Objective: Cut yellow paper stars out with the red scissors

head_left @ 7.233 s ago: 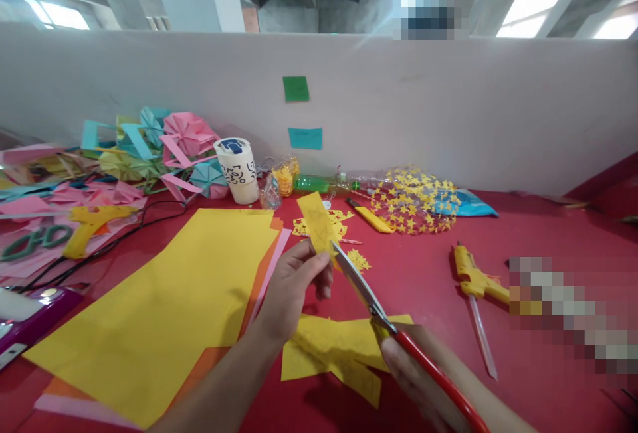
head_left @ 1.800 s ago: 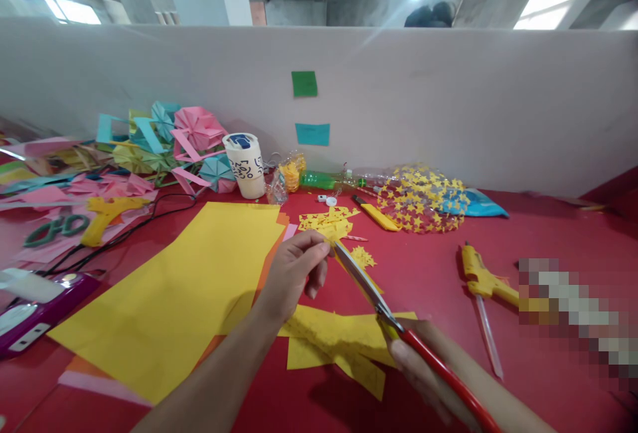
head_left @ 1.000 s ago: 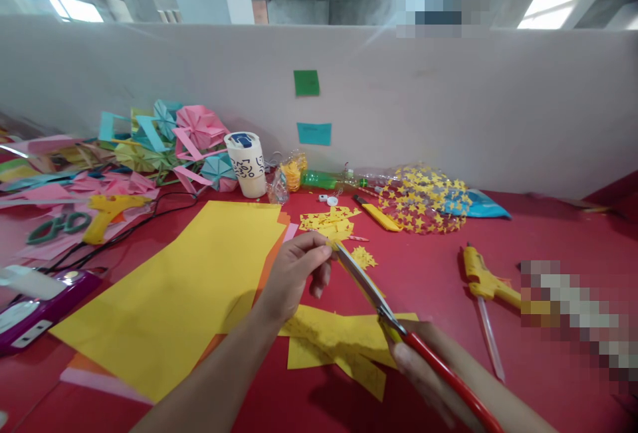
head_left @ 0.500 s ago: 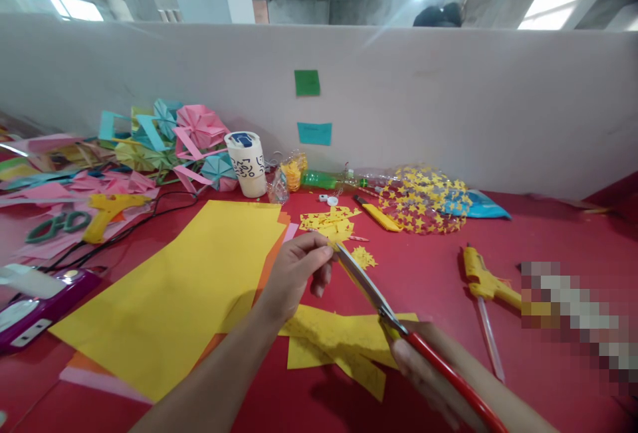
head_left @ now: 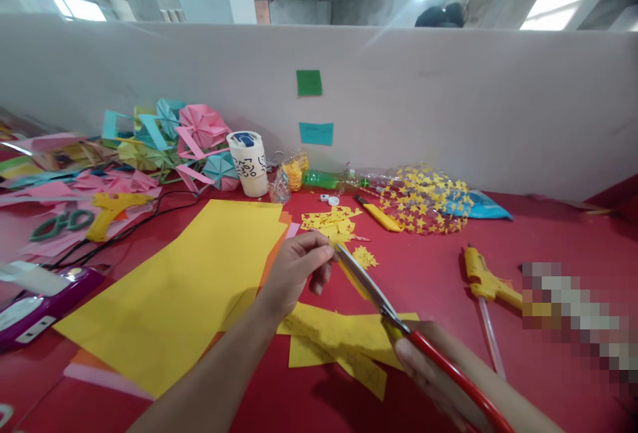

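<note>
My left hand [head_left: 304,265] pinches one end of a narrow yellow paper strip [head_left: 355,280], close to the scissor tips. Wrapped round the red handles of a pair of scissors [head_left: 371,287] is my right hand [head_left: 428,366]. The blades point up and left along the strip and look nearly closed. Below the hands, larger yellow paper pieces [head_left: 339,343] with faint markings overlap on the red table. A small heap of yellow paper stars [head_left: 365,258] lies just beyond the blades. Behind it are punched yellow scraps [head_left: 323,220].
Yellow sheets [head_left: 199,273] lie at left over orange and pink ones. Glue guns rest at left [head_left: 112,210] and right [head_left: 486,280]. A utility knife [head_left: 381,215], a paper cup [head_left: 248,164], a green bottle [head_left: 321,179] and a star-covered clear bag [head_left: 426,200] stand towards the white partition.
The view has shifted very slightly. Both hands, the scissors and the strip keep nearly the same places, with the strip's free part hanging a little further from the blade.
</note>
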Tool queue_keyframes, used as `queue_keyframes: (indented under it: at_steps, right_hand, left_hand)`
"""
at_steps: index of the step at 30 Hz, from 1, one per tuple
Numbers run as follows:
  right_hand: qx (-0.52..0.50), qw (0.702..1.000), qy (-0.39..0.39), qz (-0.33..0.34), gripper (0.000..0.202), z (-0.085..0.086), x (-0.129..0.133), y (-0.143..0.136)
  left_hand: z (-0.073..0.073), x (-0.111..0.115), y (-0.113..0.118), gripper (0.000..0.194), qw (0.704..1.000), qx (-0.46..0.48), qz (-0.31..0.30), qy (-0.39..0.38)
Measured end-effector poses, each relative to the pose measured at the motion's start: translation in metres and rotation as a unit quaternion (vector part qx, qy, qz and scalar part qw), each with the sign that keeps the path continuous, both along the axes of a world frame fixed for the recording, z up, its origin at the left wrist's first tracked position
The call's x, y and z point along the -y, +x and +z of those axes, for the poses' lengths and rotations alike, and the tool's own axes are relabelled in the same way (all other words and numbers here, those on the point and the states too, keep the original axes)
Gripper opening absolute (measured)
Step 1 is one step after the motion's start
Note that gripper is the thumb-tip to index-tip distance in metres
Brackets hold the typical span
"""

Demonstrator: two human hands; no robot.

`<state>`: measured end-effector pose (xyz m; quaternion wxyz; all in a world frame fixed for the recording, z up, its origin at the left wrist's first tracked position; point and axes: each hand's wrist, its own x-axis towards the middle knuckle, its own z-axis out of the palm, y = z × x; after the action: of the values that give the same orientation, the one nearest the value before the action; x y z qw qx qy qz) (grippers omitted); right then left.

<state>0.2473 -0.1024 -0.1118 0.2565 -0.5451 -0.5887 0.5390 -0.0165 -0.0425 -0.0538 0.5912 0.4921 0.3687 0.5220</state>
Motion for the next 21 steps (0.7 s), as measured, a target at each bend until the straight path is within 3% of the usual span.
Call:
queue_keyframes:
  at_steps: [11, 16, 21]
  right_hand:
    - [0.017, 0.999, 0.009, 0.038, 0.028, 0.002, -0.003, 0.002]
    - [0.023, 0.998, -0.026, 0.050, 0.033, 0.004, -0.002, -0.005]
    - [0.022, 0.998, -0.047, 0.022, 0.028, 0.004, 0.007, -0.010]
  left_hand:
    - [-0.001, -0.001, -0.001, 0.014, 1.000, -0.005, 0.003, -0.009]
    - [-0.003, -0.001, -0.002, 0.015, 1.000, -0.007, 0.003, -0.011]
    - [-0.002, -0.001, -0.003, 0.017, 1.000, -0.012, -0.001, -0.006]
